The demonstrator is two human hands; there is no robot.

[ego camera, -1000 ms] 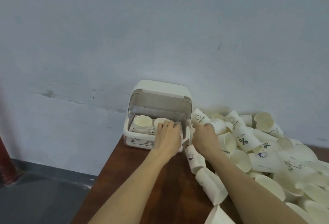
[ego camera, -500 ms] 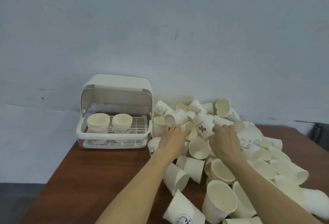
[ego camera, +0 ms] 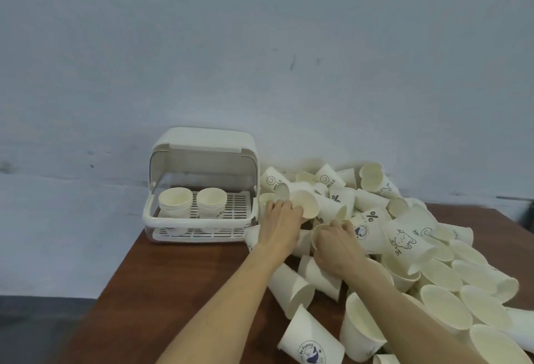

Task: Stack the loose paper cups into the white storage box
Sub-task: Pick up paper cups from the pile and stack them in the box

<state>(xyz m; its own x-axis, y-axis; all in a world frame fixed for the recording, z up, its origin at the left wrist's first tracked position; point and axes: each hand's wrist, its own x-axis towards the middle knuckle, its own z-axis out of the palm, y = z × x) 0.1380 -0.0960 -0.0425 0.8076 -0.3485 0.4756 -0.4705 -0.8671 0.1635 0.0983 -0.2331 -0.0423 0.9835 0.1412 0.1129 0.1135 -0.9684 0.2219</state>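
Note:
The white storage box (ego camera: 199, 222) stands at the table's back left with its lid swung up. Two short stacks of paper cups (ego camera: 175, 204) (ego camera: 211, 203) sit upright on its slatted floor. A big heap of loose paper cups (ego camera: 404, 242) covers the right half of the table. My left hand (ego camera: 278, 226) reaches into the heap just right of the box, its fingers around a cup (ego camera: 307, 208) whose mouth faces me. My right hand (ego camera: 336, 245) is beside it, fingers curled over the rim of another cup (ego camera: 317, 232), mostly hidden by the hand.
The brown wooden table (ego camera: 173, 291) is bare in front of the box, with its left edge close by. More cups lie on their sides near me (ego camera: 310, 343). A pale wall (ego camera: 260, 74) rises right behind the box and heap.
My view has swung right, from the box to the heap. Both hands left the box front and moved into the heap, closing on cups there.

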